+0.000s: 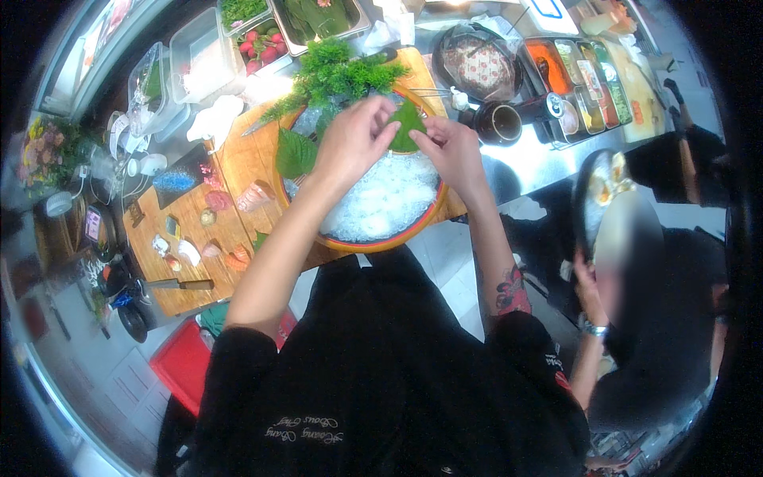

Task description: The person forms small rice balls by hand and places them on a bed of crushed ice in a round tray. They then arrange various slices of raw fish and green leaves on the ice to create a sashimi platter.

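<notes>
Both forearms reached forward over the round platter (413, 234) of crushed ice; the left hand (354, 139) and right hand (451, 147), fingers curled, pinched opposite edges of a green leaf (407, 127) at the platter's far side, beside the fern sprigs (338, 75).

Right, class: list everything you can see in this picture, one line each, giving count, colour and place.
Platter: one, orange-rimmed, on the board, filled with white shreds.
Leaf: one, green, pinched by both hands over the platter.
Second leaf: one, green, platter's left edge.
Fern sprigs: bunch, green, behind the platter.
Cutting board: one, wooden, left, carrying fish slices.
Knife: one, board's near edge.
Radishes: several, red, tub at top.
Left hand: one.
Right hand: one.
</notes>
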Demonstrator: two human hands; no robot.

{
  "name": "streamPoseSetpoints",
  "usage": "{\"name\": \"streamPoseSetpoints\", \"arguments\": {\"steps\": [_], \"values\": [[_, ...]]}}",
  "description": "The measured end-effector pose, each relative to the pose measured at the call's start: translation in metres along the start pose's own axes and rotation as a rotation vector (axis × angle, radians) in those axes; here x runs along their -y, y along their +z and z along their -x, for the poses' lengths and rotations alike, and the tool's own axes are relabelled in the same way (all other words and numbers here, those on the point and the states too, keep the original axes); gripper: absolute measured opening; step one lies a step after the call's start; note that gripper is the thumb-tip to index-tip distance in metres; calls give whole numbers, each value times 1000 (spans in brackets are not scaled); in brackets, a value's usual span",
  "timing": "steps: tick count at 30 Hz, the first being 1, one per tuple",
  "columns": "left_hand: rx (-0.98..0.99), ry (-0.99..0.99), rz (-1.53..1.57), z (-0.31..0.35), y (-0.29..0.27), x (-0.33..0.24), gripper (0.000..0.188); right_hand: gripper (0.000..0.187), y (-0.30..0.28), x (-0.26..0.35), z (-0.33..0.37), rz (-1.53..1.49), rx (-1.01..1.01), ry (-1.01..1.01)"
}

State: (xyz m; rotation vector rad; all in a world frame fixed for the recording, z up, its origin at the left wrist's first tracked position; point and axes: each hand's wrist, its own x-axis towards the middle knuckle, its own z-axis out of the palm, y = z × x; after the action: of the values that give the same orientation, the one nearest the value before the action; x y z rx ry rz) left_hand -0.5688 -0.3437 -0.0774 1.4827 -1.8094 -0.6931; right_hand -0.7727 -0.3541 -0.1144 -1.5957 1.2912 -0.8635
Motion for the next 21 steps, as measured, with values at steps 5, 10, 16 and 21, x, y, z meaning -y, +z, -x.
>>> {"name": "streamPoseSetpoints", "arguments": {"steps": [5,10,16,21], "values": [[-61,337,-355,12,12,9,22,27,6,-15,-8,100,-27,24],[8,283,-514,6,38,23,16,31,9,8,-8,371,-86,15],[-105,221,-425,6,38,9,16,30,-51,34,61,204,-91,-66],[-119,194,-39,48,-24,0,22,32,-119,-58,201,-119,11,271]]}}
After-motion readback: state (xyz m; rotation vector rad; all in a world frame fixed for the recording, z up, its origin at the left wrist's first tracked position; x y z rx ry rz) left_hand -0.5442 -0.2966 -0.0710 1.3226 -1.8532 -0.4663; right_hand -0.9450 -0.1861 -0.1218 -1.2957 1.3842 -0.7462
